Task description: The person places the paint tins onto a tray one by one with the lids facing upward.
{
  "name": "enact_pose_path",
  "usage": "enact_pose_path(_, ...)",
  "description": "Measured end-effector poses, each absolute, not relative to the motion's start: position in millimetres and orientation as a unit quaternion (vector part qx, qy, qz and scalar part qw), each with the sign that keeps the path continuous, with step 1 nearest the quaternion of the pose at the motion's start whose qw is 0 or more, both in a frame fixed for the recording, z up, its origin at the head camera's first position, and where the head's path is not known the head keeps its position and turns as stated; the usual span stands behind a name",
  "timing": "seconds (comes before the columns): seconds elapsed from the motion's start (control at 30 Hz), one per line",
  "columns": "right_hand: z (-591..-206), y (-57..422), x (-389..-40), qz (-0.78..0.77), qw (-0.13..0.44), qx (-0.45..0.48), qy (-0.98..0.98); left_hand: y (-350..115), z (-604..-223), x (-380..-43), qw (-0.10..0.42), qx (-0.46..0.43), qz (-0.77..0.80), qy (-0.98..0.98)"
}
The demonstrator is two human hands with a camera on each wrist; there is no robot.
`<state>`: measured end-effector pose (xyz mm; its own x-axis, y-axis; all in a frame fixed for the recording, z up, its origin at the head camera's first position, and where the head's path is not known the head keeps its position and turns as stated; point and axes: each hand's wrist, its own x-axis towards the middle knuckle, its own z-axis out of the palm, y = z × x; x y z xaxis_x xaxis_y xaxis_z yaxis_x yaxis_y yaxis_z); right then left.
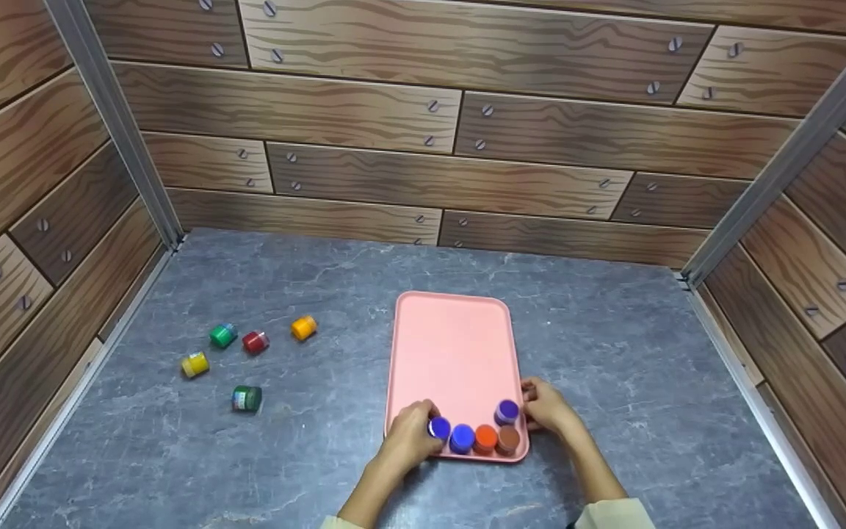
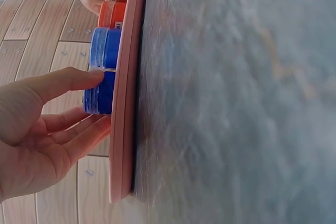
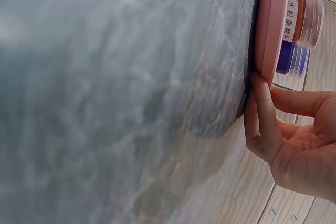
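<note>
A pink tray (image 1: pixel 452 345) lies on the grey marbled table. Along its near edge stand paint jars in a row: a dark blue jar (image 1: pixel 439 428), a blue jar (image 1: pixel 463 438), an orange-red jar (image 1: pixel 485 439) and a brown jar (image 1: pixel 508 440). Behind the brown one is a purple jar (image 1: pixel 507 412). My left hand (image 1: pixel 410 435) pinches the dark blue jar at the row's left end, thumb on one side and fingers on the other. At the tray's right rim, my right hand (image 3: pixel 294 140) grips the edge between thumb and fingers.
Left of the tray, loose paint jars lie on the table: green (image 1: pixel 223 335), red (image 1: pixel 255 342), orange (image 1: pixel 304 328), yellow (image 1: pixel 194 364) and dark green (image 1: pixel 247 398). Wood-patterned panels (image 1: pixel 364 110) with metal corner posts enclose the table at the back and sides.
</note>
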<state>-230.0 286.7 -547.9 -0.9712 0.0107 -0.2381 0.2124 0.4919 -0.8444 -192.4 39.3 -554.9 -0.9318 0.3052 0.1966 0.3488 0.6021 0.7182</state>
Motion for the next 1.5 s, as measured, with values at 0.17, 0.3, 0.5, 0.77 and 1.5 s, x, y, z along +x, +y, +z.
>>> enact_pose_path(0.17, -548.8, 287.1, -230.8, -0.500, 0.098, 0.064, 0.858, 39.0, -554.1, -192.3, 0.038, -0.202, -0.405, -0.891)
enact_pose_path(0.3, -548.9, 287.3, -230.7, -0.499, 0.094, 0.063, 0.859, 39.0, -554.2, -192.5, 0.040, -0.206, -0.407, -0.889)
enact_pose_path(0.5, -548.1, 287.0, -229.8, -0.497, 0.095, 0.060, 0.860, 39.1, -553.8, -191.7, 0.026, -0.205, -0.404, -0.891)
enact_pose_path(0.77, -547.0, 286.7, -231.6, -0.491, 0.099, 0.065, 0.863, 29.1, -545.3, -193.4, 0.026, -0.195, -0.412, -0.890)
enact_pose_path(1.5, -552.2, 287.3, -231.2, -0.497, 0.095, 0.077, 0.859, -107.3, -514.1, -225.8, 0.119, -0.092, -0.350, -0.925)
